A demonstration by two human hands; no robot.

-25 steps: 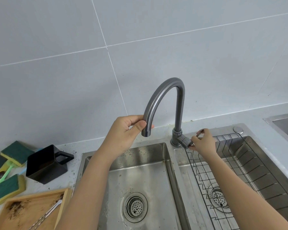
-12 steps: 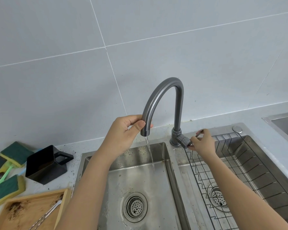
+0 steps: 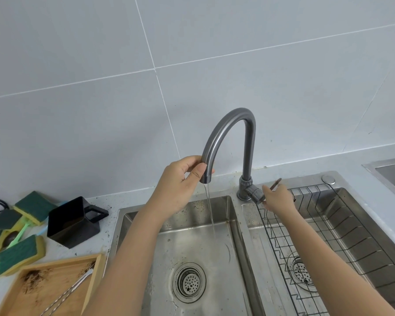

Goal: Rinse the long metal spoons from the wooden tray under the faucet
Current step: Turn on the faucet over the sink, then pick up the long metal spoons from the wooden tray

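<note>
Large pale grey wall tiles with thin white grout lines fill the upper half of the frame above a light speckled desk (image 3: 62, 252) with a stainless double sink (image 3: 242, 224) set into it. At the lower left of the frame, the long metal spoons (image 3: 69, 290) lie in the wooden tray (image 3: 94, 283): slim, shiny handles with a twisted texture, long axis running diagonally from the bottom edge of the frame up and right toward the tray's far right corner. Their bowls are not clearly visible. The tray is light wood with a raised rim, its floor smeared with dark crumbs. In the centre stands the faucet (image 3: 235, 124), a brushed dark-grey gooseneck tube arching left, with a thin stream of water (image 3: 210, 213) falling from its spout into the left basin near the round perforated drain (image 3: 189, 282). The left hand (image 3: 180, 181) is closed around the spout tip, thumb in front. The right hand (image 3: 277, 198) is at the faucet's side lever (image 3: 255, 195), fingers loosely curled; whether it grips the lever I cannot tell. A black wire rack (image 3: 306, 236) sits in the right basin. At the left of the frame a black square cup (image 3: 74, 222) stands beside green-and-yellow sponges (image 3: 18, 253).
</note>
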